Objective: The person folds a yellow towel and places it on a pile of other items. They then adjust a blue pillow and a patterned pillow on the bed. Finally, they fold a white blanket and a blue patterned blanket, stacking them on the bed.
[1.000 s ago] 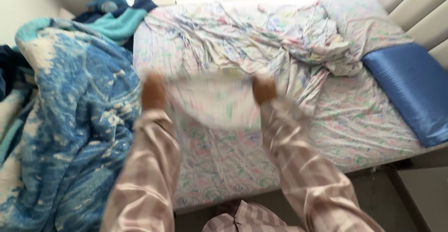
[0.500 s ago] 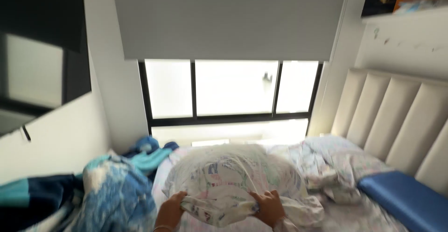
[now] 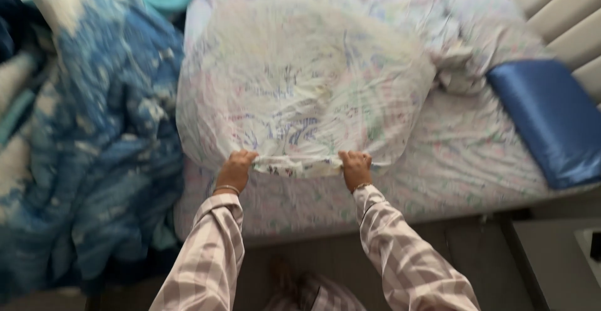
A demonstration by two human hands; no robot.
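My left hand (image 3: 235, 171) and my right hand (image 3: 356, 169) each grip the near edge of a thin floral top sheet (image 3: 300, 92). The sheet billows up with air over the bed (image 3: 451, 161), spread from the left side to about the middle. Both arms wear pink checked sleeves and reach forward from the bed's near side. The fitted floral sheet lies flat under the billowed one.
A thick blue and white blanket (image 3: 94, 129) is heaped at the left of the bed. A blue satin pillow (image 3: 551, 117) lies at the right by the padded headboard (image 3: 557, 17). A bunched floral pillowcase or sheet (image 3: 476, 48) sits at the far right.
The view tipped up to the window, then back down. The sheet was flung up and outward and now balloons over the mattress, with both hands still holding its edge.
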